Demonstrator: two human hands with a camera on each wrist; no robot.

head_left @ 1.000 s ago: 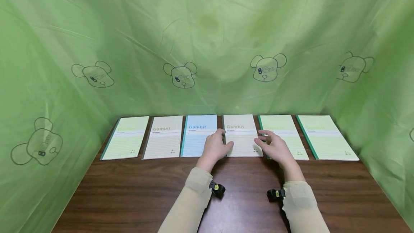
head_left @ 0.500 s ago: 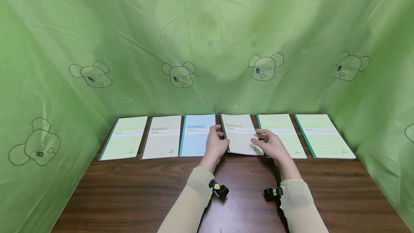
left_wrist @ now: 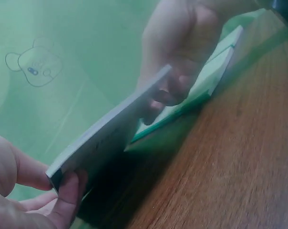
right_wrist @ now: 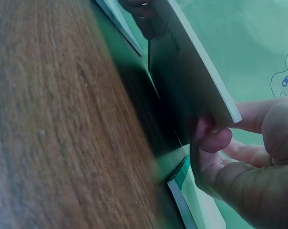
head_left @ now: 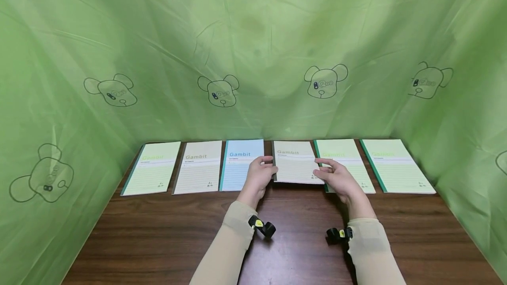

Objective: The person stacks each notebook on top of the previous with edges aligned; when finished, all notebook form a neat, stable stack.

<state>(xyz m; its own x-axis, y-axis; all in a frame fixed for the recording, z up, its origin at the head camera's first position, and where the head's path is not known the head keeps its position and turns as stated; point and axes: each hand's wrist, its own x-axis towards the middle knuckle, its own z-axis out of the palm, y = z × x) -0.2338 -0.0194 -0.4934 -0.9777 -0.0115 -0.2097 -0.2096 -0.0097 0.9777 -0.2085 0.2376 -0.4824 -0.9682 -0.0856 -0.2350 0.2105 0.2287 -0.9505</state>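
One left hand [head_left: 258, 178], one right hand [head_left: 341, 181], clamped finger-and-thumb on opposite side edges of beige notebook [head_left: 296, 166]; located between both, near edge raised above wooden table [head_left: 301, 254].

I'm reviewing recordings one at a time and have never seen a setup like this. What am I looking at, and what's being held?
There is no robot here: a person works with two bare hands, the left hand and the right hand. The wide picture comes from the head, looking forward and down; the two smaller, slanted ones come from the wrists.

Both hands pinch one beige paper notebook with a dark spine at opposite sides, its near edge raised above the dark brown wood-grain table. In a row with it lie a light-blue notebook, a second beige notebook and a pale-green notebook to its left, and two more pale-green notebooks to its right. Green fabric printed with bear heads hangs behind.
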